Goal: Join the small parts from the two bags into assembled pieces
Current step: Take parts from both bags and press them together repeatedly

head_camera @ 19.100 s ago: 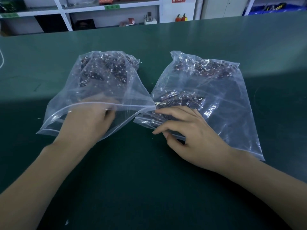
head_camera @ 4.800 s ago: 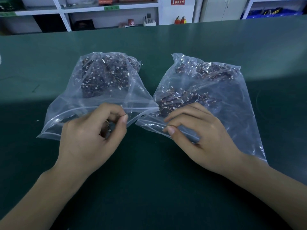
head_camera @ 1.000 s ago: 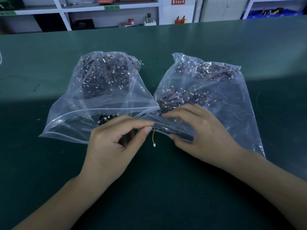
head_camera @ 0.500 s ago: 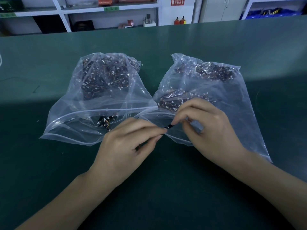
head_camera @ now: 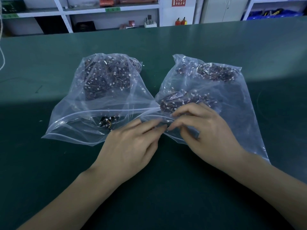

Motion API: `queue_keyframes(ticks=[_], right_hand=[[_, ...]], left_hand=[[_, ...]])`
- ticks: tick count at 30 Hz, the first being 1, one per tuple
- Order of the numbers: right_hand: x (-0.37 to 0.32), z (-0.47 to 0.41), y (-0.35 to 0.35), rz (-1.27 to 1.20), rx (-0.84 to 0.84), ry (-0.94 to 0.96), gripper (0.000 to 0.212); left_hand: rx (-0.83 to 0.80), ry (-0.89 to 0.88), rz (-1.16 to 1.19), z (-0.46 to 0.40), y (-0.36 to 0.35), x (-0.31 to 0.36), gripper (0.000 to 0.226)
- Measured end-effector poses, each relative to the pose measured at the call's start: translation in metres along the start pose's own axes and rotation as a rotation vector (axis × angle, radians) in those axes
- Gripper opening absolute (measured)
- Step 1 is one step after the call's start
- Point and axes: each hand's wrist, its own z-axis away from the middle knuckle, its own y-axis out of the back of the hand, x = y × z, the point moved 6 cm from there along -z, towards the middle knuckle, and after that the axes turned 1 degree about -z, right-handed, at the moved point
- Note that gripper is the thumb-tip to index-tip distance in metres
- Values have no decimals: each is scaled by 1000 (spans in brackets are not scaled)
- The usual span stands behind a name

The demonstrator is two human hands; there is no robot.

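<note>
Hands meet low on the green table: the left hand and right hand pinch one tiny part between fingertips. It looks light and easy to bend, so hold its ends. Behind lie the soft left bag and right bag, with open table beyond.

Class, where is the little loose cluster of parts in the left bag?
In the head view, the loose cluster lies inside the left bag near its mouth, just left of the left hand.
</note>
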Motion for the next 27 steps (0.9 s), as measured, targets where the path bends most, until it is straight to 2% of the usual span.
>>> queue_keyframes(ticks=[2, 7, 13, 16, 21, 27], right_hand=[[2, 1, -4, 53, -78, -17, 29], [5, 6, -14, 112, -201, -46, 36], [8, 11, -23, 161, -284, -77, 37], [11, 11, -23, 189, -310, -103, 38], [8, 9, -22, 139, -312, -93, 39], [3, 7, -17, 93, -256, -48, 33]], left_hand=[[64, 39, 44, 1, 10, -3, 21], [108, 240, -63, 9, 30, -35, 44], [-90, 528, -170, 26, 27, -86, 36], [-174, 658, -146, 31, 23, -103, 43], [-311, 689, -176, 35, 19, -109, 49], [-230, 618, -173, 34, 18, -109, 22]])
